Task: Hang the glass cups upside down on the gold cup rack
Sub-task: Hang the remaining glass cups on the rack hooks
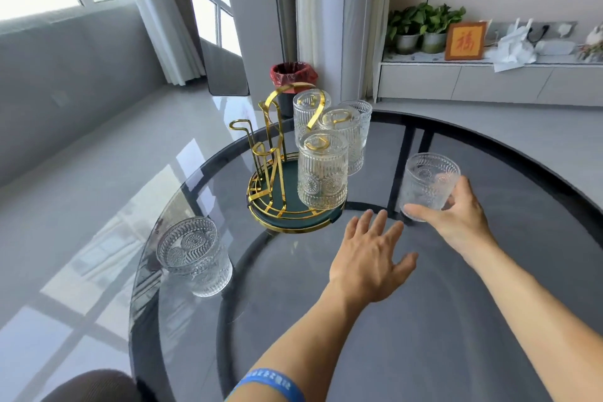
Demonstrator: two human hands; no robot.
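Observation:
The gold cup rack (267, 153) stands on a round green base near the middle of the glass table. Several embossed glass cups hang upside down on its right-hand pegs, the nearest one (322, 170) at the front. Two gold pegs on the left side are bare. My right hand (456, 215) grips an upright glass cup (427, 183) that stands to the right of the rack. My left hand (368, 254) hovers flat with fingers spread, just in front of the rack's base, holding nothing. Another upright glass cup (192, 254) stands at the table's left edge.
The round dark glass table (424, 320) has its curved edge close on the left. Behind it a bin with a red liner (293, 75) stands on the floor. A grey sofa runs along the left, and a low white cabinet with plants stands at the back right.

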